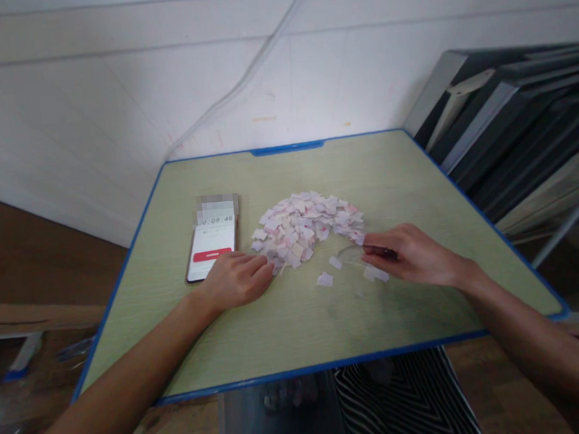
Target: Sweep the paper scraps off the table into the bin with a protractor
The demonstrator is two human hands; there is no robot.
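Observation:
A mound of small white and pinkish paper scraps [295, 226] lies mid-table, curving round to the right. My left hand [240, 278] rests palm down at its lower left edge, fingers curled and touching the scraps. What they hold, if anything, is hidden. In the fingers of my right hand [410, 254] is a slim, dark red-brown object [383, 251], its kind unclear. That hand is at the right end of the mound. A faint, blurred arc shows left of its fingertips. Several loose scraps [325, 280] lie below the mound, some close under the right hand.
A phone [214, 239] showing a running timer lies left of the mound, just beyond my left hand. The pale green table [220, 356] has a blue edge and stands against a white wall [209, 83]. Dark, flat folded panels [521, 105] lean at the right.

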